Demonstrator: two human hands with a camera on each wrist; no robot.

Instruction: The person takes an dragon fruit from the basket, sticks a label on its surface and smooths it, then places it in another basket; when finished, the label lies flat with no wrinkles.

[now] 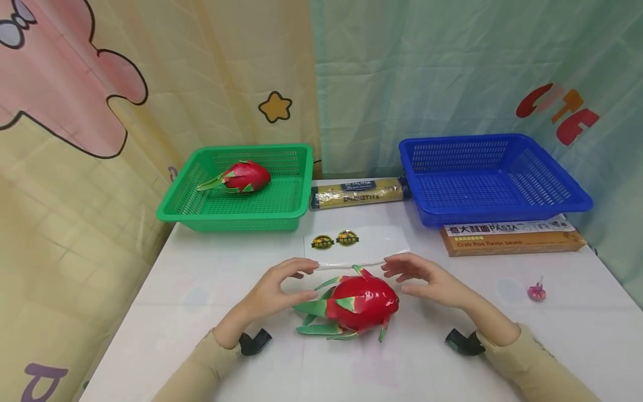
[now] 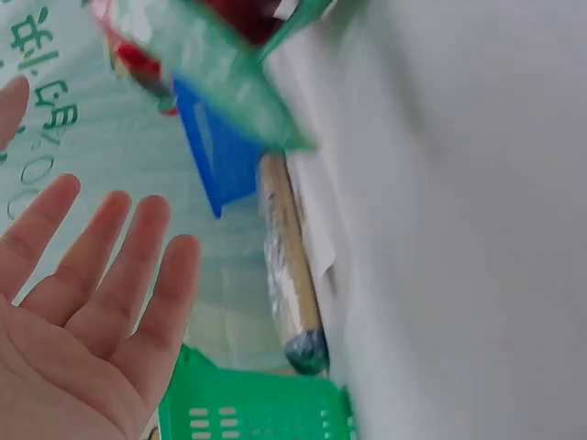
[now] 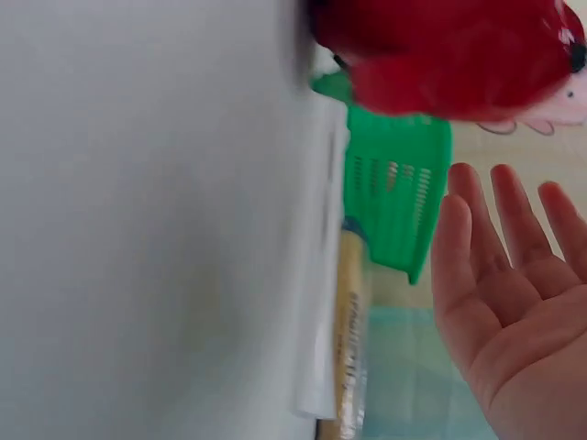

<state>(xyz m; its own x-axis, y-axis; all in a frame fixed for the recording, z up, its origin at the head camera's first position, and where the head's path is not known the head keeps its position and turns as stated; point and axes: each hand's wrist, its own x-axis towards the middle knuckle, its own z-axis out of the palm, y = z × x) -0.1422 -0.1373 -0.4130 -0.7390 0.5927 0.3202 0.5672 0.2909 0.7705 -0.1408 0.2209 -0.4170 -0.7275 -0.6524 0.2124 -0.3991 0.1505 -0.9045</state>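
A red dragon fruit (image 1: 364, 301) with green leafy tips lies on the table between my two hands, its leaves pointing left. My left hand (image 1: 276, 287) is at its leafy end, fingers spread and relaxed; whether the thumb touches a leaf I cannot tell. On the other side, my right hand (image 1: 432, 282) hovers beside the rounded end, palm facing the fruit and fingers loosely bent. The left wrist view shows bare fingers (image 2: 151, 284) beside green leaves (image 2: 220, 82). In the right wrist view the palm (image 3: 541, 357) holds nothing, below the red skin.
Behind the fruit lies a white sheet (image 1: 372, 245) with two round stickers. A green basket (image 1: 241, 223) holds another dragon fruit (image 1: 248, 177). A spaghetti pack (image 1: 359, 194) lies between it and a blue basket (image 1: 502, 212). A pasta box (image 1: 512, 240) and small pink candy (image 1: 537, 291) are right.
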